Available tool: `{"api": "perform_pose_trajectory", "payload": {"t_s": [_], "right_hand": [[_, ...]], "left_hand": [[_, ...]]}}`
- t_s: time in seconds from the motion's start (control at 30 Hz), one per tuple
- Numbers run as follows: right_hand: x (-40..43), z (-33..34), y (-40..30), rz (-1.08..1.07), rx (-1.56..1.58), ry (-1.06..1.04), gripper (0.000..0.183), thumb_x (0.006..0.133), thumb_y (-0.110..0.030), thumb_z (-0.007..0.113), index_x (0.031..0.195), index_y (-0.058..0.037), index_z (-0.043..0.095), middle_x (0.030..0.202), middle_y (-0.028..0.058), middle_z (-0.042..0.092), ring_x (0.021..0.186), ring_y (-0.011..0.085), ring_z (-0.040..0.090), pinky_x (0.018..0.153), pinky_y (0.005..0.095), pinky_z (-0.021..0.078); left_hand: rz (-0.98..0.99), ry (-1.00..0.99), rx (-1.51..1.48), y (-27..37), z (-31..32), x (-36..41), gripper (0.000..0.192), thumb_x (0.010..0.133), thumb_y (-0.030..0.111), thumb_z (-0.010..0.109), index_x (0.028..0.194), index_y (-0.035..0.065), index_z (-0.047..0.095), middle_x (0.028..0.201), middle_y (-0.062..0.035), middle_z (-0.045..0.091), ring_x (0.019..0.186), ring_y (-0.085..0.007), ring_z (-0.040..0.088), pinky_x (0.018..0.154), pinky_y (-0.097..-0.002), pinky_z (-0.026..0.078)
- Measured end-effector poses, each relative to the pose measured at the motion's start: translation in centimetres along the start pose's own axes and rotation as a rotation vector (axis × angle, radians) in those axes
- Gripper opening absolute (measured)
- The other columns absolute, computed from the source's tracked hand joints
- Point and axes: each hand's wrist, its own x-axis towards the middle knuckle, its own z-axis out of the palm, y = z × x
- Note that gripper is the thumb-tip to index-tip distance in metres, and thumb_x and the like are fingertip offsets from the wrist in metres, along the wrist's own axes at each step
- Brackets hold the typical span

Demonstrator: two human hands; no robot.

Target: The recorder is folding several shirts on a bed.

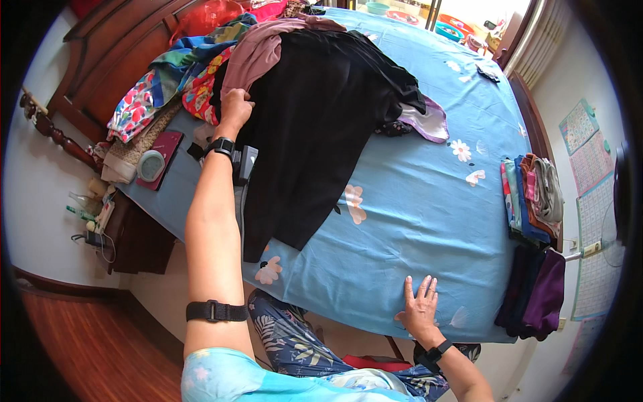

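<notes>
My left hand (237, 106) is closed on the lower end of a dusty-pink garment (253, 55), right beside the edge of a pair of black trousers (316, 120). The trousers lie spread over the bed with their legs towards me. Folds of the pink cloth run down to my fist, and my fingers hide the exact grip. My right hand (421, 307) rests palm down on the light-blue flowered bedsheet (402, 236) near the bed's front edge, fingers extended, holding nothing. A dark grey device (246, 163) shows beside my left wrist.
Patterned clothes (135, 108) are heaped by the wooden headboard (115, 60). A maroon book-like item (168, 151) bears a round pale-green object (150, 166). Folded clothes (532, 196) and dark folded garments (542, 294) sit at the right edge. A nightstand (143, 236) stands left.
</notes>
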Motion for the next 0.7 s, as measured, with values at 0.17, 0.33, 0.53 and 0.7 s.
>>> {"api": "perform_pose_trajectory", "payload": {"t_s": [0.17,0.33,0.53,0.7], "right_hand": [[0.1,-0.5,-0.1,-0.011,0.049,0.014,0.108,0.053,-0.028,0.088,0.144,-0.0086,0.033,0.140,0.0416,0.023,0.132,0.0577,0.023,0.098,0.0633,0.0354],[0.0,-0.2,-0.1,-0.004,0.026,0.016,0.112,0.052,-0.028,0.088,0.146,-0.0096,0.030,0.140,0.0406,0.024,0.132,0.0565,0.023,0.100,0.0598,0.0344],[-0.1,-0.3,-0.1,0.028,0.047,0.019,0.109,0.052,-0.024,0.086,0.145,-0.0105,0.031,0.140,0.0401,0.025,0.132,0.0566,0.025,0.100,0.0607,0.0343],[-0.2,-0.4,-0.3,0.026,0.060,0.023,0.103,0.056,-0.025,0.084,0.144,-0.0121,0.032,0.140,0.0382,0.026,0.132,0.0552,0.025,0.100,0.0619,0.0348]], "left_hand": [[0.026,0.061,-0.148,1.5,-1.6,-0.2,0.012,0.070,0.009,0.074,0.074,0.0024,0.065,0.075,-0.0174,0.067,0.077,-0.0339,0.066,0.071,-0.0397,0.051],[-0.028,0.208,-0.172,2.1,-0.8,-0.5,0.006,0.071,0.006,0.069,0.076,0.0038,0.068,0.076,-0.0168,0.067,0.073,-0.0328,0.066,0.067,-0.0393,0.051],[0.153,-0.352,-0.458,5.9,0.4,-6.6,0.013,0.064,-0.002,0.065,0.077,0.0010,0.067,0.071,-0.0101,0.067,0.069,-0.0169,0.065,0.067,-0.0301,0.051],[0.178,-0.732,-0.622,8.7,1.3,-17.1,0.012,0.068,-0.009,0.058,0.074,-0.0005,0.065,0.069,-0.0054,0.065,0.066,-0.0119,0.061,0.063,-0.0278,0.050]]}}
